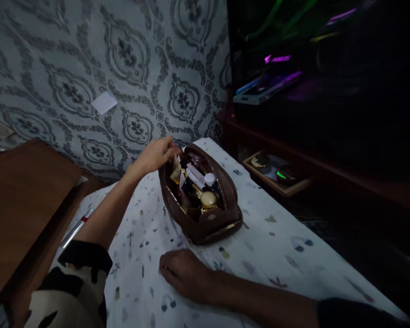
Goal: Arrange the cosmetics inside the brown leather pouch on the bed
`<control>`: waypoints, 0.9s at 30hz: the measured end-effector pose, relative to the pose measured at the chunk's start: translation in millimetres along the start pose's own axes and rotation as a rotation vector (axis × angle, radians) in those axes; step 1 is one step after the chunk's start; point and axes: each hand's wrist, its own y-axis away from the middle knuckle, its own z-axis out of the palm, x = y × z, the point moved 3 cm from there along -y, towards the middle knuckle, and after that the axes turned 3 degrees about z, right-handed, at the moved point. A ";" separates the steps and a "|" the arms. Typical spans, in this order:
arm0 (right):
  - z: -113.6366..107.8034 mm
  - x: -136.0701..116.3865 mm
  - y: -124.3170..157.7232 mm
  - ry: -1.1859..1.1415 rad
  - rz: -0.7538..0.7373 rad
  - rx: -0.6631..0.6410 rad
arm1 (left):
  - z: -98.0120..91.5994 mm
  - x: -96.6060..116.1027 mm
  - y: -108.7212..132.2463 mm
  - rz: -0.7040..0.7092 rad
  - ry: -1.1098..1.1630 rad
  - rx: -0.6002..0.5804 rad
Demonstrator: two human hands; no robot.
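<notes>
A brown zippered makeup bag (230, 187) lies open on a white patterned cloth. Crowded inside are a white-capped jar (210, 179), pale tubes (195, 175), a round gold-rimmed item (208, 198) and other small cosmetics. My left hand (157, 154) is closed on the bag's far left end, its fingertips partly hidden behind the rim. Nearer to me, my right hand (187, 274) rests on the cloth in a loose fist, just in front of the bag and apart from it. Nothing shows between its fingers.
A silver pen-like tube with a red band (77, 228) lies left of my left forearm. Brown wooden furniture (30, 196) borders the left side. To the right, an open drawer (287, 187) holds round items beneath a dark desk. Patterned wallpaper (130, 54) rises behind.
</notes>
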 end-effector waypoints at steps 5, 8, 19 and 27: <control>-0.6 0.8 1.7 -0.003 -0.023 0.025 | -29.9 50.1 38.4 0.173 0.170 0.116; 0.1 1.1 2.1 -0.014 -0.032 0.031 | -32.4 87.1 60.5 0.410 0.172 -0.081; -2.7 -0.7 2.5 -0.059 -0.011 0.010 | 4.7 125.1 52.7 0.499 0.100 -0.557; -1.4 0.6 2.4 -0.038 0.001 0.017 | 17.3 131.1 59.3 0.474 0.019 -0.443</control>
